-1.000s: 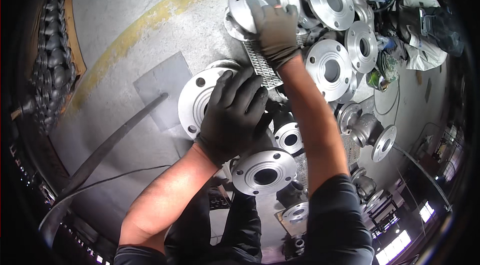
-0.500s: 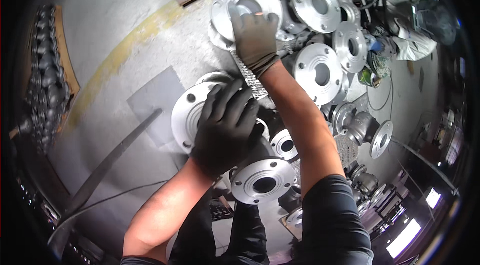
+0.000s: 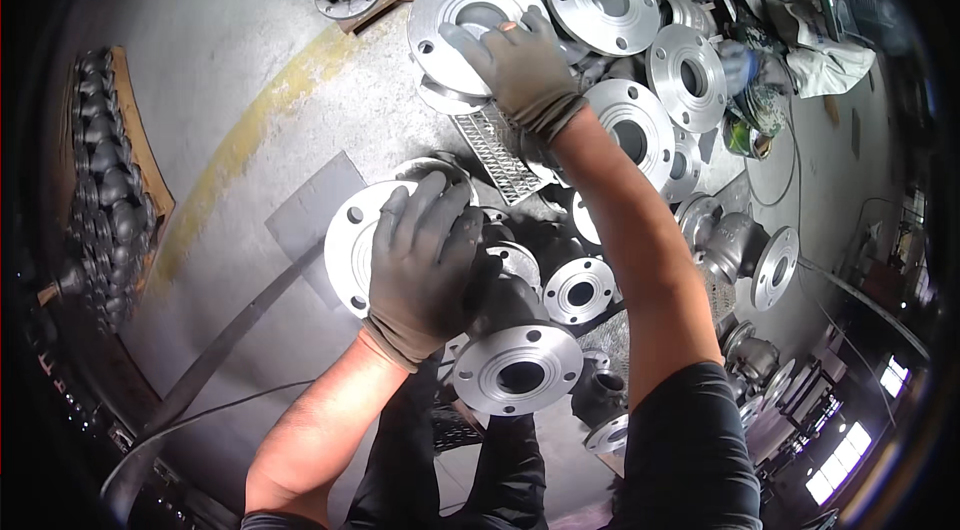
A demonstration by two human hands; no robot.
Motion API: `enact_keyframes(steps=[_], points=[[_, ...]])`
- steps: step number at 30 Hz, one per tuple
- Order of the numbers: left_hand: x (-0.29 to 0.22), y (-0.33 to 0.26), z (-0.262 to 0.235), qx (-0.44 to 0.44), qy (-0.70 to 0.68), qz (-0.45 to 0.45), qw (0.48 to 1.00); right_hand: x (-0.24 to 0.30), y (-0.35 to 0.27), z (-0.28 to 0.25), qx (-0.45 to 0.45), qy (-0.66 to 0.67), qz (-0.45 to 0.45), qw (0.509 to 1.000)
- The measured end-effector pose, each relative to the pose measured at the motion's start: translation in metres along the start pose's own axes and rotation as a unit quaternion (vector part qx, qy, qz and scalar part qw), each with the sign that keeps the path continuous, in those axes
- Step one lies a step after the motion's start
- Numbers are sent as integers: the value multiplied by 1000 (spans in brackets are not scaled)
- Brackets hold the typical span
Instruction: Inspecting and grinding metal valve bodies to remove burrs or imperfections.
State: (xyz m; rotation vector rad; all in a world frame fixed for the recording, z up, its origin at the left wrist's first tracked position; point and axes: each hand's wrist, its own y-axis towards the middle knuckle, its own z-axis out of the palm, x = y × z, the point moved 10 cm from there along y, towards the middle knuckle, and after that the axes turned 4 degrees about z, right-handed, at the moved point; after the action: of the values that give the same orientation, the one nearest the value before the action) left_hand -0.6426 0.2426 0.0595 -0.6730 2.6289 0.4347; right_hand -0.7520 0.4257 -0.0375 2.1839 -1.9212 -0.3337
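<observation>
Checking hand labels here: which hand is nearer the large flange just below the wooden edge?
Right. The right hand lies over part of the large flange, fingers by its central hole; the left hand is lower, apart from it, over another flange.

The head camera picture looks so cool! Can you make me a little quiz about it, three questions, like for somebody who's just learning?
1. True or false: the left hand wears a dark glove.
2. Pick one: what colour is the curved floor stripe?
A) blue
B) yellow
C) red
3. Fill in the missing word: the right hand, on a big round metal flange, is ____ in the picture than the left hand.

Key: 1. True. 2. B, yellow. 3. Higher.
</observation>
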Motion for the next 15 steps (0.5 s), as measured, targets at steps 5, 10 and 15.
enact_keyframes(steps=[5, 10, 15], points=[[5, -2, -1, -10, -14, -10, 1000, 34, 11, -15, -54, -16, 55, 997], [9, 3, -10, -23, -46, -2, 999, 37, -3, -6, -69, 25, 215, 974], [11, -1, -23, -68, -29, -3, 997, 35, -17, -1, -36, -51, 317, 946]])
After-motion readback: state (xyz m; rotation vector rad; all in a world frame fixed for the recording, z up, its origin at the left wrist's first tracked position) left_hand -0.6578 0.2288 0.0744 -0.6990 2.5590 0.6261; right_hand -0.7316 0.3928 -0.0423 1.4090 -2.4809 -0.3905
